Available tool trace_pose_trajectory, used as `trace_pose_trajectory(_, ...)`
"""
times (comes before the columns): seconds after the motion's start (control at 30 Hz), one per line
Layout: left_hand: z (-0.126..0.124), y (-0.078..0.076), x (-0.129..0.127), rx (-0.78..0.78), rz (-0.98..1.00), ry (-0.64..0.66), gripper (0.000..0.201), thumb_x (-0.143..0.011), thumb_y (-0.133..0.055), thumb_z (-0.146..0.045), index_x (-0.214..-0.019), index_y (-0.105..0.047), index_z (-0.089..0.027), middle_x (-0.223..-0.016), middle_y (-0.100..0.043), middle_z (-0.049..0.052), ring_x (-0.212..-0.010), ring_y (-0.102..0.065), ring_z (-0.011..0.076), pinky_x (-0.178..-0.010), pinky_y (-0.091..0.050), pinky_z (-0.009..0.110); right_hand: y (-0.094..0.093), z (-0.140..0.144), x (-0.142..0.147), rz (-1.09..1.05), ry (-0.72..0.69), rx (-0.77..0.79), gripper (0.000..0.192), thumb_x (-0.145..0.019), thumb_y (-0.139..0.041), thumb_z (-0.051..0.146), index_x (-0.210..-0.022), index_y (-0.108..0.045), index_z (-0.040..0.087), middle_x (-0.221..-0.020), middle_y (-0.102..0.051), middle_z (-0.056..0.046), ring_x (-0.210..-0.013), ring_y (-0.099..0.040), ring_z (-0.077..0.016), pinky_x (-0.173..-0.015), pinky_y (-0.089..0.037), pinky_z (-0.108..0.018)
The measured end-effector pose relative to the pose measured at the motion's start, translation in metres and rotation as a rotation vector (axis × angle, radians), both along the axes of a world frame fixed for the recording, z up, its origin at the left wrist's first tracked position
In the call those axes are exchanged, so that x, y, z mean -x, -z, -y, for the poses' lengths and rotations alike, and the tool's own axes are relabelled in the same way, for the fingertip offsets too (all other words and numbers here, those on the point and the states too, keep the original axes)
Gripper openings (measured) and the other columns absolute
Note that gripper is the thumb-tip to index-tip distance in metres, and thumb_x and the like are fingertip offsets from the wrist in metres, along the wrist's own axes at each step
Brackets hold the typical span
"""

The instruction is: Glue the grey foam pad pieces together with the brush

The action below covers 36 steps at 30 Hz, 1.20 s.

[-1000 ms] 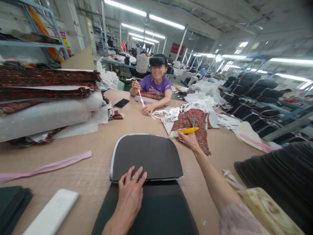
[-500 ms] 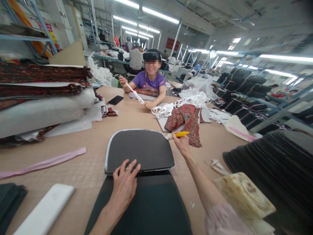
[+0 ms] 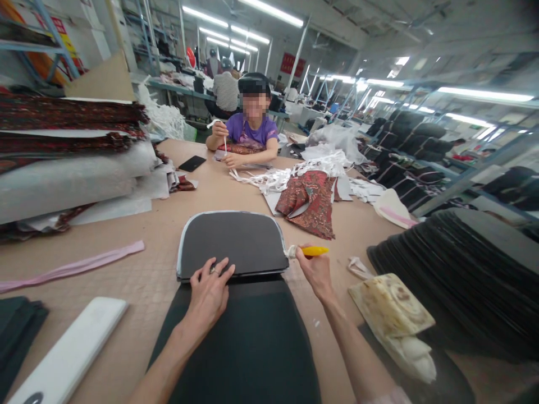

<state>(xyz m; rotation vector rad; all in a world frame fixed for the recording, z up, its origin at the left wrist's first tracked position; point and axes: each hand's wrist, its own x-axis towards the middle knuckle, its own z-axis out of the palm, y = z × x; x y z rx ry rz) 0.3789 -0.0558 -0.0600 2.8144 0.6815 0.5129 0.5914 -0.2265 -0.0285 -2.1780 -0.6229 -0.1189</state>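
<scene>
A dark grey, round-cornered panel [image 3: 231, 244] with whitish edges lies on top of a larger dark green-black piece [image 3: 252, 342]. My left hand [image 3: 211, 289] rests with spread fingers on the panel's near edge, pressing nothing else. In my right hand [image 3: 315, 272] is a yellow-handled glue brush [image 3: 315, 251]. Its pale, clumped tip touches the panel's right edge, near the lower right corner. Right of my right forearm sits a yellowed, crusted block-like container [image 3: 391, 306] with white cloth beneath it.
Stacked dark panels [image 3: 458, 280] stand at the right. At the left are piled patterned fabric [image 3: 67, 126], a pink strip [image 3: 76, 266] and a white bar-shaped object [image 3: 71, 353]. Across the table a co-worker [image 3: 252, 132] handles white strips beside red patterned cloth [image 3: 307, 202].
My right hand has drawn the brush down along the panel's right edge, from the upper corner toward the lower one. My left hand stays on the panel. The camera view has shifted slightly.
</scene>
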Motion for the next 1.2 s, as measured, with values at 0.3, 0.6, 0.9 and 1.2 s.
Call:
trace_pose_trajectory(0.3,-0.008,-0.043,0.005,0.184,-0.002,0.086,0.04,-0.084,-0.042,-0.022,-0.123,-0.052,-0.025,-0.135,-0.047,0.007,-0.125,-0.038,0.0267,-0.101,-0.028,0.049,-0.036,0.029,0.068,0.067,0.078,-0.124,0.031,-0.076,-0.052,0.048,-0.083,-0.066,0.022,-0.083,-0.068,-0.008,-0.075,-0.062,-0.0227,-0.069,-0.047,-0.032)
trace_pose_trajectory(0.6,-0.113,-0.037,0.05,0.699,0.154,0.124,0.052,-0.081,-0.033,-0.022,-0.13,-0.039,-0.007,-0.11,-0.062,0.011,-0.105,-0.056,0.019,-0.096,-0.039,0.033,-0.043,-0.095,0.129,-0.547,-0.558,-0.299,0.028,-0.071,-0.059,0.042,-0.083,-0.065,0.018,-0.079,-0.067,-0.004,-0.069,-0.061,-0.0174,-0.062,-0.048,-0.027)
trace_pose_trajectory(0.9,-0.114,-0.026,0.048,0.615,0.07,0.169,0.054,-0.078,-0.032,-0.018,-0.131,-0.037,-0.012,-0.111,-0.061,0.007,-0.104,-0.055,0.017,-0.098,-0.036,0.033,-0.017,-0.117,0.114,-0.501,-0.672,-0.182,0.023,-0.069,-0.059,0.039,-0.076,-0.064,0.017,-0.074,-0.066,-0.004,-0.069,-0.061,-0.0172,-0.068,-0.048,-0.028)
trace_pose_trajectory(1.2,-0.091,-0.044,0.043,0.47,-0.128,0.131,0.076,-0.064,-0.055,-0.019,-0.136,-0.03,-0.012,-0.121,-0.054,0.011,-0.11,-0.05,0.0236,-0.096,-0.038,0.036,-0.012,0.036,-0.016,-0.312,-0.152,0.043,0.03,-0.062,-0.062,0.047,-0.06,-0.06,0.017,-0.047,-0.053,-0.001,-0.046,-0.051,-0.0156,-0.047,-0.04,-0.027)
